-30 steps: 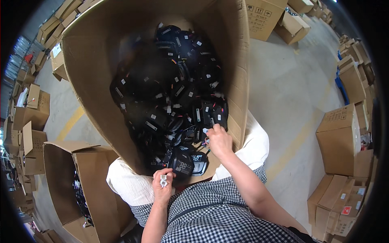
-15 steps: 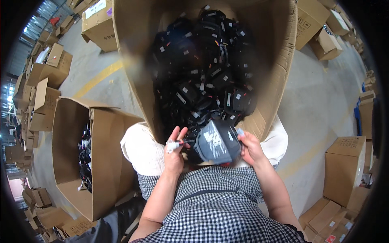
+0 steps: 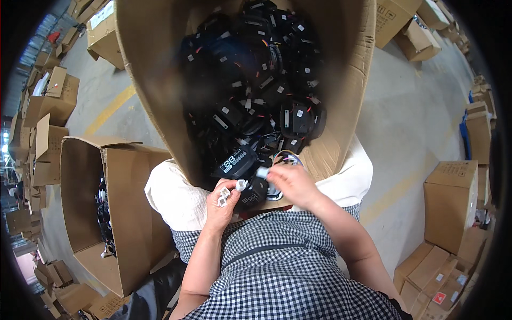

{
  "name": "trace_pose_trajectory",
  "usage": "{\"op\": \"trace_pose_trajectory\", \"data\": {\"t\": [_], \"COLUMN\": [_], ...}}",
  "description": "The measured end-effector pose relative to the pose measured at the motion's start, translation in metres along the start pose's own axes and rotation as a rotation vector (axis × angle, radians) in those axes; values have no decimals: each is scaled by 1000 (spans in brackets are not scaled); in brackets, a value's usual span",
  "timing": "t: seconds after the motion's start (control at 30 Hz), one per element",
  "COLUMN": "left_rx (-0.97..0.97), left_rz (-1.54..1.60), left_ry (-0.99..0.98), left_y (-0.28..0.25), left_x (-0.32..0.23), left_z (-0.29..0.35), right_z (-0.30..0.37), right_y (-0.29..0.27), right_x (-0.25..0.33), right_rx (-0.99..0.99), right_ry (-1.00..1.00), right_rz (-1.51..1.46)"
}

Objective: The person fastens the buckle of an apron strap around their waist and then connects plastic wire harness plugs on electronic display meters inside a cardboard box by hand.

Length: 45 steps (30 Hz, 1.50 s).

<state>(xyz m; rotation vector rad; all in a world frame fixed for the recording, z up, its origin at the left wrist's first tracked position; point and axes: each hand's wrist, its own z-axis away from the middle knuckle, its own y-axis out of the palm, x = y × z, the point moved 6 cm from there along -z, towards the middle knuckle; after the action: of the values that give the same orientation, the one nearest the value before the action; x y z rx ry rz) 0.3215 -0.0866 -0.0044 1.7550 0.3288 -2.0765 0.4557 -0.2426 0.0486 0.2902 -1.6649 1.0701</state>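
My left hand (image 3: pixel 218 207) is closed round several white wire connectors (image 3: pixel 223 197). Between my right hand's (image 3: pixel 292 184) fingertips is a pale connector plug (image 3: pixel 262 172), close to the left hand's connectors but apart from them. Coloured wires (image 3: pixel 288 154) arch up behind the right hand. A black display unit (image 3: pixel 236 163) with white printed segments lies tilted just beyond my left hand. Below it, between my hands, sits a smaller dark part (image 3: pixel 253 193), partly hidden by the fingers.
A large open carton (image 3: pixel 349 114) leans toward my lap, heaped with black units (image 3: pixel 288 120) and their wires. At my left stands another open carton (image 3: pixel 133 208) with dark wired parts inside. More cartons (image 3: pixel 450 205) stand at the right on the grey floor.
The grey-fronted unit is no longer held up between my hands; a display unit now rests beyond the left hand. My right hand has moved left, bringing its plug near the left hand's connectors.
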Motion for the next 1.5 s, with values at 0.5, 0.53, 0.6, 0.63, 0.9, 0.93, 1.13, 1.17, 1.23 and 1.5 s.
{"op": "trace_pose_trajectory", "data": {"t": [0.5,0.53,0.6,0.63,0.9,0.93,1.13,1.17,1.23,1.5], "left_rx": [326,398,443,473,558,572,180,127,42,25], "left_rz": [-391,-520,-569,-591,-681,-672,-348,-302,-316,-122], "left_ry": [29,89,92,107,139,148,-21,-39,11,72], "left_y": [12,16,20,21,35,37,4,9,12,12], "left_x": [-18,-23,-30,-29,-28,-33,-26,-28,-30,-22], "left_z": [9,12,18,21,30,36,18,16,10,19], "right_z": [25,31,41,46,69,71,4,-1,-12,-105], "right_y": [18,20,23,23,32,31,-46,-54,-65,-61], "right_x": [50,49,44,43,37,35,-106,-150,-187,-270], "right_rx": [212,240,248,244,261,256,-321,-392,-830,-584], "right_ry": [-652,-668,-671,-680,-553,-539,497,512,332,853], "right_rz": [754,728,693,660,612,624,-109,-139,245,-220]}}
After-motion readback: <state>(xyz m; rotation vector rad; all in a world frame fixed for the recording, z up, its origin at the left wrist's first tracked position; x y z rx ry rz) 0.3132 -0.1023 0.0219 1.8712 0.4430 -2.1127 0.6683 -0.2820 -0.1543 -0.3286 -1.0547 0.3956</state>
